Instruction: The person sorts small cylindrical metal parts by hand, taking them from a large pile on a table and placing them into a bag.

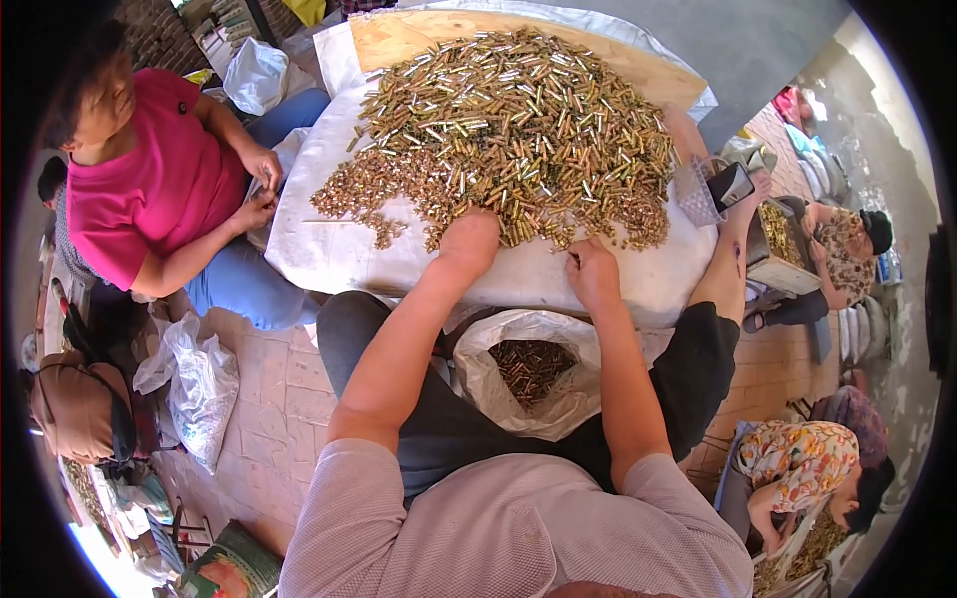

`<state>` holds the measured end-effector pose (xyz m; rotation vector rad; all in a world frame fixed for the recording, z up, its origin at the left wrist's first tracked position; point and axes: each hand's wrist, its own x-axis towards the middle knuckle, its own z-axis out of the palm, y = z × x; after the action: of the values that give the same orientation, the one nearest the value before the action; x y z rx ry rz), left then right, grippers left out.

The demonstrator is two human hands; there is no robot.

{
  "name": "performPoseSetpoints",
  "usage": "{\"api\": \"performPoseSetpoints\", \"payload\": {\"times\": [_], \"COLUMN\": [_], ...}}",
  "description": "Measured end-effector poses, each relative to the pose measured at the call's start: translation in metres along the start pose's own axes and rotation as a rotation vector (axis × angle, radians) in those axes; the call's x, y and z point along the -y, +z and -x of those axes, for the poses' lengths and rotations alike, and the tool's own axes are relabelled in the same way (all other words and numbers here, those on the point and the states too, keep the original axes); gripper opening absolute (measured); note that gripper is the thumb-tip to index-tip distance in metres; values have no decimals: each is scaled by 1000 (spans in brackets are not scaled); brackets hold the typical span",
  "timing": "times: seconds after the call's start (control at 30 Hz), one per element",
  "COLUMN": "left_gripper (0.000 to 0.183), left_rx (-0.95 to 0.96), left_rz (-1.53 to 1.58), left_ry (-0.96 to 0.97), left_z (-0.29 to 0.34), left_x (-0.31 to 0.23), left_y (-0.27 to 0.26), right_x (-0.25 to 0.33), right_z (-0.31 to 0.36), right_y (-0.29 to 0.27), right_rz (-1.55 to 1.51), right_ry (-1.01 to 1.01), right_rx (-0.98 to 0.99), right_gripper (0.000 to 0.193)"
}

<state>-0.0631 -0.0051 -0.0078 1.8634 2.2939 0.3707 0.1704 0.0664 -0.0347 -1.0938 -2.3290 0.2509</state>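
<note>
A large heap of small brass-coloured metal cylinders (518, 130) lies on a white cloth-covered table (329, 244) before me. Along its near edge are tinier copper-coloured pieces (374, 189), too small to name. My left hand (471, 242) is bent down at this near edge, its fingers hidden behind the back of the hand and among the pieces. To its right, my right hand (595, 271) is closed in a pinch at the edge of the heap; what its fingertips hold cannot be made out. Between my knees stands an open white sack (477, 384) with dark copper-coloured pieces (533, 369) inside.
A wooden board (399, 42) edges the table's far side. At the left sits a person in a pink shirt (150, 189), hands together near the table. A filled plastic bag (202, 394) stands on the brick floor. A dark phone-like object (733, 186) and other people are at the right.
</note>
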Motion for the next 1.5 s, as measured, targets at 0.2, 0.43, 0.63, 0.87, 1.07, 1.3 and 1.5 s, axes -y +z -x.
{"api": "performPoseSetpoints", "payload": {"times": [0.2, 0.43, 0.63, 0.87, 1.07, 1.3, 1.5], "left_gripper": [18, 25, 21, 19, 17, 15, 13], "left_rx": [-22, 203, 298, 368, 396, 386, 372], "left_rz": [77, 1115, 1571, 1676, 1715, 1651, 1595], "left_ry": [59, -120, -168, -132, -130, -106, -39], "left_z": [2, -2, 2, 6, 8, 10, 12], "left_x": [8, 7, -12, -22, -27, -30, -30], "left_y": [7, -14, -26, -15, -12, -11, -14], "right_x": [10, 1, 0, 40, 49, 54, 51], "right_z": [1, 4, 8, 5, 5, 5, 5], "right_y": [-9, -7, -1, -16, -23, -29, -34], "right_rz": [-51, -10, -894, -1683, -1703, -1663, -1655], "right_ry": [127, 128, 514, 654, 650, 651, 596], "right_rx": [108, 97, 123, 48, 67, 83, 165], "right_gripper": [12, 12, 5, 7, 7, 7, 11]}}
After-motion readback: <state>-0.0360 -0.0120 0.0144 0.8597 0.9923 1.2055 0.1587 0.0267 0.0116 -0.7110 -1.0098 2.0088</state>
